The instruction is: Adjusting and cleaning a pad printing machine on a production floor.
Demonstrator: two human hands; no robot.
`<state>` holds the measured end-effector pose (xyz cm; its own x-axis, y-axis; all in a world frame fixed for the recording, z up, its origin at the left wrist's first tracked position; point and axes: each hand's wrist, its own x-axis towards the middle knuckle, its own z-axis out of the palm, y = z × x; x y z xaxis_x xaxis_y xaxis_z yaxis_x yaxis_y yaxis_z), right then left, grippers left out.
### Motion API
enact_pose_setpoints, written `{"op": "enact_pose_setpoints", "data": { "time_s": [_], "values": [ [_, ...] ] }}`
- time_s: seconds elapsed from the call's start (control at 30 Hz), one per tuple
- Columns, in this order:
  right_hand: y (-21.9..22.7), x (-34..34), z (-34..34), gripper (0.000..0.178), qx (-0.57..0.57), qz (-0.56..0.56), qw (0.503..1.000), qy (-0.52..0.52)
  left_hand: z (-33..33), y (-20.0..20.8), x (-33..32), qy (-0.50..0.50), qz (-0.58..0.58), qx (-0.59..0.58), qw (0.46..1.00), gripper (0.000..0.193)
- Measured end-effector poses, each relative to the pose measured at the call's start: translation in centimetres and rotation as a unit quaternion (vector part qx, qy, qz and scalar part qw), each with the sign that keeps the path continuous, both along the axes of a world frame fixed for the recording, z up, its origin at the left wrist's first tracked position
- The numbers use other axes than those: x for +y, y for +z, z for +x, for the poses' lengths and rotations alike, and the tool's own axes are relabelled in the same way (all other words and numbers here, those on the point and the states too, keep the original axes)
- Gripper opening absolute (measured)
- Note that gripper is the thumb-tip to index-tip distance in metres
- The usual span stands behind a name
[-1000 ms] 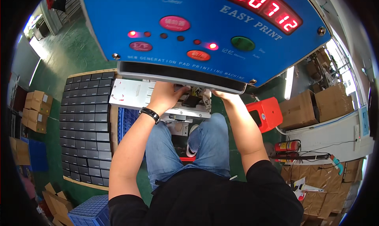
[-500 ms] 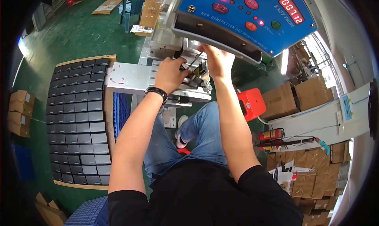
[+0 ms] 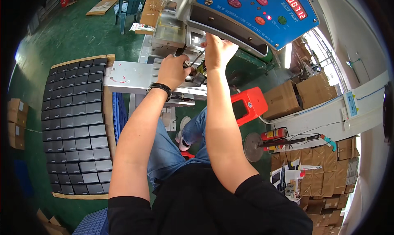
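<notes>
My left hand (image 3: 174,72), with a black band on its wrist, rests at the metal work bed (image 3: 133,76) of a machine. Its fingers are curled in at a small dark fixture (image 3: 199,78), and whatever they pinch is hidden. My right hand (image 3: 218,53) is closed just to the right and a little farther off, beneath the machine's blue control panel (image 3: 254,13). From its fingers a thin metal rod (image 3: 198,57) slants down toward my left fingertips. Its handle end is out of sight inside my right hand.
Left of the machine, rows of black boxes (image 3: 76,122) cover a pallet. A red plastic stool (image 3: 251,106) stands right of my legs. Beyond it are cardboard boxes (image 3: 283,97) and fire extinguishers (image 3: 274,134). A green chair (image 3: 130,9) stands at the back.
My right hand and forearm have swung inward to the left and slightly farther away. The left hand stays at the fixture. The whole view has shifted a little.
</notes>
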<state>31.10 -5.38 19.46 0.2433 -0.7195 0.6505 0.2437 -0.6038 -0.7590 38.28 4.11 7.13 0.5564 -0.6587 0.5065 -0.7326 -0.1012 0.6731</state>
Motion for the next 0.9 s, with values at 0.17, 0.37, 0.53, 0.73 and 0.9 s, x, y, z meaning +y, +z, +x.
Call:
{"op": "enact_pose_setpoints", "data": {
  "time_s": [0.17,0.37,0.53,0.73,0.9],
  "values": [
    [-1.8,-1.1,0.1,0.025,0.05,-0.119,0.989,-0.066,-0.1,0.2,0.0,-0.007,0.014,0.015,1.0,0.04],
    [-3.9,-3.7,-1.6,0.032,0.102,0.008,0.988,0.116,-0.2,0.9,0.6,-0.003,0.043,0.004,0.999,0.046],
    [-4.0,-2.0,-2.7,0.022,0.111,-0.056,0.985,0.118,-0.6,1.3,0.7,0.018,0.092,0.012,0.995,0.047],
    [-1.8,1.8,-6.8,0.021,-0.314,0.307,0.816,0.376,-0.5,2.0,1.9,-0.078,-0.046,0.146,0.985,0.039],
    [-2.1,1.6,-14.2,0.011,-0.363,0.451,0.705,0.409,-3.0,2.6,5.7,-0.016,-0.01,0.14,0.99,0.031]
  ]
}}
